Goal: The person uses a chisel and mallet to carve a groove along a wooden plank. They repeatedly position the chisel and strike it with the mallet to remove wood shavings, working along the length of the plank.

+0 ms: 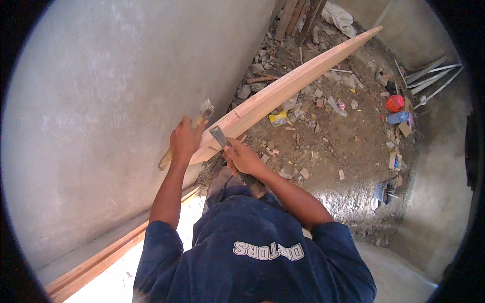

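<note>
My left hand (186, 139) is wrapped round the wooden handle of a hammer (207, 108). Its metal head points up beside the grey wall, and the handle's end sticks out below my fist. In my closed right hand (244, 157) is a chisel (219, 136), its flat metal blade lying over the near part of a long wooden beam (283, 93). My fingers cover the rest of the chisel. The beam slants from in front of me to the far right, and a small dark mark or cut shows on its side near the chisel.
A plastered wall (121, 76) rises close on the left. Rubble and wood scraps cover the dirt floor (313, 156). On the right lie a red container (395, 103), a blue bottle (398, 117) and pale pipes (437, 78). More timber (96, 262) lies along the lower left.
</note>
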A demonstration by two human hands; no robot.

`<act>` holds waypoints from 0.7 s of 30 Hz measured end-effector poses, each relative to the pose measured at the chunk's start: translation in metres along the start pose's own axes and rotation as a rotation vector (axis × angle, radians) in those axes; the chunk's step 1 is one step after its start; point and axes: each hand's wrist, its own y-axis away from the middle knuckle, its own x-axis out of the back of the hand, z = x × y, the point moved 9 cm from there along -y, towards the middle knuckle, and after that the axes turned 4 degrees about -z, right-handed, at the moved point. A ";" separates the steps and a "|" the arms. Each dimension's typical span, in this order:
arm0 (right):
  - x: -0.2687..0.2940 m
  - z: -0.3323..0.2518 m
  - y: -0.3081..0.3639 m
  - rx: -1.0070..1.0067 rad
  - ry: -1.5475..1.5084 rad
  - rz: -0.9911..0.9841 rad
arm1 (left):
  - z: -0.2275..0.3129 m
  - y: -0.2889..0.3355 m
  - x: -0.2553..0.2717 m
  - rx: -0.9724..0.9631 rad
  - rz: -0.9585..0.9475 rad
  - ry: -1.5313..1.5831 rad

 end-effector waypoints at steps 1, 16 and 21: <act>0.003 0.000 0.002 0.000 -0.012 0.004 | -0.001 -0.001 -0.001 0.004 -0.006 -0.004; 0.004 -0.022 0.014 -0.020 0.213 -0.078 | -0.015 -0.002 -0.001 0.122 0.002 0.031; 0.008 -0.024 0.014 -0.057 0.236 -0.095 | -0.019 -0.002 -0.006 0.183 0.001 0.028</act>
